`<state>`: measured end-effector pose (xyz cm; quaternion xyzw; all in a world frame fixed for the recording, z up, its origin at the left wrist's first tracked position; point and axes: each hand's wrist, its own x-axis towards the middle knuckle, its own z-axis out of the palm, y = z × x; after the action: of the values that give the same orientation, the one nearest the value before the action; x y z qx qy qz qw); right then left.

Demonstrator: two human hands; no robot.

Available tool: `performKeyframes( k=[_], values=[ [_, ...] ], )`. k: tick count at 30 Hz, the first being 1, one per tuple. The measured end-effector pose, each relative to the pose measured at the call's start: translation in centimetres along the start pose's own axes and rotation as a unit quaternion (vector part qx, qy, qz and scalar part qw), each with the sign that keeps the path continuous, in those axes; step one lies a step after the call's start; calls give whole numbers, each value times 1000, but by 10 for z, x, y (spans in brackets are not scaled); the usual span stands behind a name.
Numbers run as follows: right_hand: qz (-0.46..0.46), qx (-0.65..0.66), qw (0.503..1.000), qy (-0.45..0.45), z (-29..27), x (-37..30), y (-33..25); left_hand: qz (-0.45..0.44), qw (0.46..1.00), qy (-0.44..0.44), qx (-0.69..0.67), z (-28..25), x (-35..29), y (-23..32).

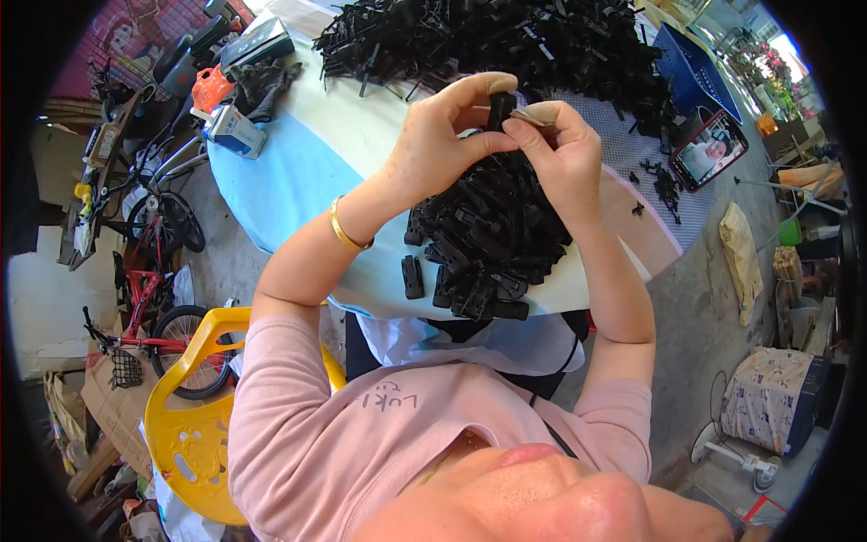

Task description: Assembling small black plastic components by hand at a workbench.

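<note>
Above the table, my left hand (444, 131) grips a small black plastic part (500, 110) between thumb and fingers. Close against it, my right hand (564, 155) is pinched together at the part's right side; whatever lies between those fingertips is too small to make out. Tan coverings sit on some fingertips. Below both hands spreads a heap of black oblong plastic parts (492, 230), with one single part (413, 276) lying apart at its left. A far larger pile of loose black pieces (506, 45) covers the back of the table.
A phone (709, 151) leans at the right beside a blue basket (695, 72). Several small black pieces (666, 188) lie near it. At the left are a blue-white box (235, 132) and dark gloves (262, 88). A yellow chair (194, 425) stands by my left side.
</note>
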<state>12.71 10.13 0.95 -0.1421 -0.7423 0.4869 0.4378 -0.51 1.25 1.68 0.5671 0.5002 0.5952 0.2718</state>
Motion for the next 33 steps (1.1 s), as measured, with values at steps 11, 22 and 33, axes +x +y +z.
performKeyframes(
  k=[11, 22, 33],
  values=[
    [136, 88, 983, -82, -11, 7, 4, -23, 994, 11, -111, -2, 5, -5],
    [169, 83, 976, -112, -7, 3, -1, 56, 993, 67, -84, 5, 0, -9],
    [15, 72, 997, -32, -12, 9, 0, 103, 972, 124, 171, 9, 0, 3]
  ],
)
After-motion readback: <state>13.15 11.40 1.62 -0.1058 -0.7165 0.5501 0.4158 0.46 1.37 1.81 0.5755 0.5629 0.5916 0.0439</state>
